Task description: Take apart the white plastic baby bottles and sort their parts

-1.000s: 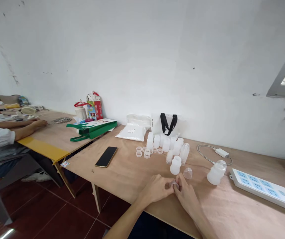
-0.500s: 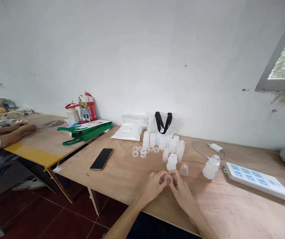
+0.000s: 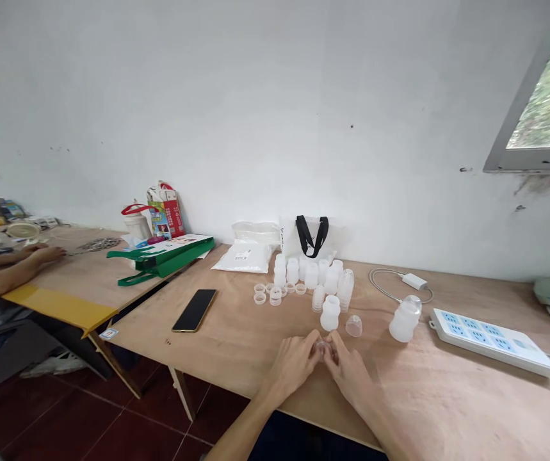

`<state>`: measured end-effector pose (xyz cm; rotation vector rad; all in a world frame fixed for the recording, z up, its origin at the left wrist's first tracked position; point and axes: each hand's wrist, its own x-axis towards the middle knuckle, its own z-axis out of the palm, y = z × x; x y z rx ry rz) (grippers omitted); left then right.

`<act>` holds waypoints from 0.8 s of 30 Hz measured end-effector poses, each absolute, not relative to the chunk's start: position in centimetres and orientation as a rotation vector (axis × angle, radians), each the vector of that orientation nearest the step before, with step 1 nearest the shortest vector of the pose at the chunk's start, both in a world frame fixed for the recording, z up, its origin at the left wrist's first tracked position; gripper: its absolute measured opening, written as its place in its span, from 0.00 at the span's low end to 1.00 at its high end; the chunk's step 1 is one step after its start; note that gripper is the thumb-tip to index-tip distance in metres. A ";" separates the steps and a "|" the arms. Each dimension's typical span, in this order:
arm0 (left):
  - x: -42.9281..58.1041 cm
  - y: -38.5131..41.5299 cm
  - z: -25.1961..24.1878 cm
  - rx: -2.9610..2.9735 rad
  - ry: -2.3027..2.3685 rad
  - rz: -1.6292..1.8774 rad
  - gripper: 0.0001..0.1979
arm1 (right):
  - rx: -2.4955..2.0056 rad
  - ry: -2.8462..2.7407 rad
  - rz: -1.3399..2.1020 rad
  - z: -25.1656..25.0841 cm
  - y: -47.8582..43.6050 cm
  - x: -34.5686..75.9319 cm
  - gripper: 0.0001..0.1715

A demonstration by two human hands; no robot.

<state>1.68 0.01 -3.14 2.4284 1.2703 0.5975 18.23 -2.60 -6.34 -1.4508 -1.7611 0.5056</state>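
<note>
My left hand [image 3: 294, 363] and my right hand [image 3: 346, 366] meet over the table's front part, fingers closed around a small translucent bottle ring [image 3: 322, 346]. Fingertips hide most of it; whether a teat sits inside, I cannot tell. Just beyond my hands stands a frosted baby bottle [image 3: 330, 314], open at the top. A clear dome cap [image 3: 354, 326] rests to its right. Behind are a stack of dome caps [image 3: 346, 293], a shorter ribbed stack [image 3: 318, 298] and several loose rings [image 3: 275, 297]. A capped bottle [image 3: 404, 320] stands farther right.
More frosted bottles [image 3: 311, 275] stand in front of a white bag with black handles [image 3: 312, 238]. A phone [image 3: 194, 310] lies left, a power strip [image 3: 493, 339] right, near a cabled adapter [image 3: 413, 281]. Another person's hands [image 3: 39, 256] rest at the neighbouring table beyond a green bag [image 3: 169, 256].
My fingers have closed in further over the ring, covering more of it, and the hands have tilted slightly. The view has shifted a little; the bottles and caps stay in place.
</note>
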 end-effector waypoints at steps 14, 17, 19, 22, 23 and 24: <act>1.8 -0.5 -2.7 2.479 1.140 0.614 0.03 | -1.404 -1.751 0.607 -5.4 -2.8 18.8 0.09; 1.5 -0.7 -2.3 2.480 1.086 0.636 0.02 | -1.411 -1.736 0.554 -5.1 -3.0 18.6 0.10; 1.4 -0.7 -2.0 2.482 1.073 0.629 0.02 | -1.391 -1.728 0.596 -4.8 -3.1 18.5 0.09; 1.4 -0.6 -1.9 2.407 1.075 0.656 0.05 | -1.409 -1.692 0.637 -4.5 -3.1 18.4 0.11; 1.5 -0.5 -2.0 2.369 1.074 0.677 0.06 | -1.417 -1.682 0.636 -4.4 -3.0 18.4 0.11; 1.5 -0.4 -2.1 2.332 1.073 0.700 0.06 | -1.421 -1.678 0.637 -4.4 -3.0 18.4 0.11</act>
